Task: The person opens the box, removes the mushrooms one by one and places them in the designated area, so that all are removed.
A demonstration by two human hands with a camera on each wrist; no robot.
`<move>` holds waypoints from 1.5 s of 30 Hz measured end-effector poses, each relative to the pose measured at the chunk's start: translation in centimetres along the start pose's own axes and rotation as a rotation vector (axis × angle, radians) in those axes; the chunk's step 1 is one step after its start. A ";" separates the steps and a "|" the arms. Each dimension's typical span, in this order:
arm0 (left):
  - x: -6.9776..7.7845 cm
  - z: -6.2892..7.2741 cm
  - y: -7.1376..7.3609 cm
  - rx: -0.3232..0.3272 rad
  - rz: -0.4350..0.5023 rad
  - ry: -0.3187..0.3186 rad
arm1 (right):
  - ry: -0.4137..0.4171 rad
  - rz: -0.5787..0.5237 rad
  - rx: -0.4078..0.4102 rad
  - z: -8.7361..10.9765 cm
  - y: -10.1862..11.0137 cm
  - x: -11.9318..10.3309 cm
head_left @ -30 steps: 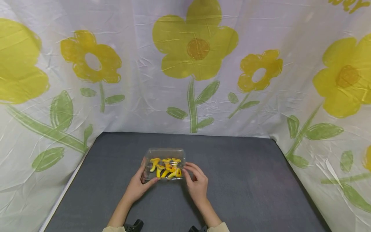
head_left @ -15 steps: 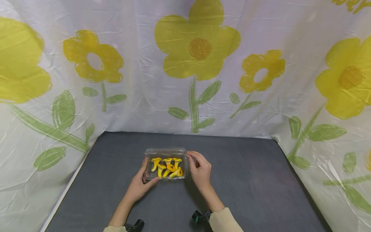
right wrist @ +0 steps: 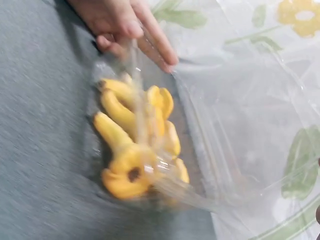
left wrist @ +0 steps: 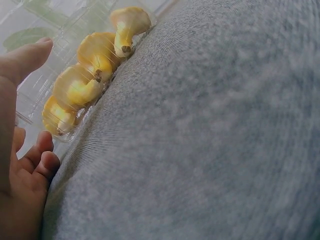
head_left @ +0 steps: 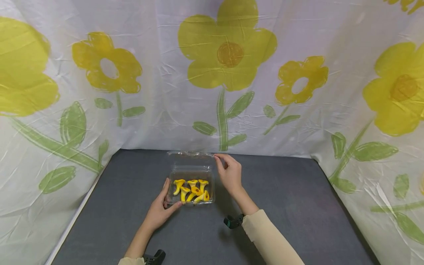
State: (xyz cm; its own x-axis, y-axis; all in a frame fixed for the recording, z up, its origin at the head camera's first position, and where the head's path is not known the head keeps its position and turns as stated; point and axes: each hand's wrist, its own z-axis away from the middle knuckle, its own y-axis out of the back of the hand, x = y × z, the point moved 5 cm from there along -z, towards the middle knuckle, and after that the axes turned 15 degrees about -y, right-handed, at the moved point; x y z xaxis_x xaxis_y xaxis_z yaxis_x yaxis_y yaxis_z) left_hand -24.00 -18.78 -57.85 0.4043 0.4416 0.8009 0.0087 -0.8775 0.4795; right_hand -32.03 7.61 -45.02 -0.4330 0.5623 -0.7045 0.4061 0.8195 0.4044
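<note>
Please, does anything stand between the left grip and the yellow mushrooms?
Yes: the clear wall of the plastic box, at its left. The left grip holds the box from outside; the yellow mushrooms lie inside. The lid, held up by the right grip, is not closed over them.

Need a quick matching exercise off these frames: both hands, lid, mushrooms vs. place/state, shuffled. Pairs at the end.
Column 1
1. Left hand
2. Yellow mushrooms
3. Right hand
4. Lid

Column 2
A. Pinching the edge of a clear part
B. Transparent and raised, on the far side
C. At the left side of the clear container, thumb at its near edge
D. Lying inside the container

Pairs: 1-C, 2-D, 3-A, 4-B
</note>
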 end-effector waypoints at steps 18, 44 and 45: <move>0.0 0.0 0.2 0.012 -0.008 -0.015 | -0.223 -0.007 -0.082 -4.8 -3.0 1.9; 0.4 0.2 0.0 -0.010 -0.050 -0.028 | -0.883 -0.150 -0.143 -4.4 -7.0 8.7; 0.4 0.2 0.0 -0.015 -0.053 -0.028 | -0.907 -0.152 -0.144 -4.2 -7.2 8.9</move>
State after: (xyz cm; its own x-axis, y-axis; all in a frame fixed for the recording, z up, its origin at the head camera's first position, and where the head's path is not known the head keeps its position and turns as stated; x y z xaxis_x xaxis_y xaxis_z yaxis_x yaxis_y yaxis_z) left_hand -23.65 -18.60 -57.59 0.4293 0.4816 0.7640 0.0173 -0.8502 0.5262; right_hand -42.19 7.22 -51.77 0.3463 0.1957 -0.9175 0.2667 0.9171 0.2963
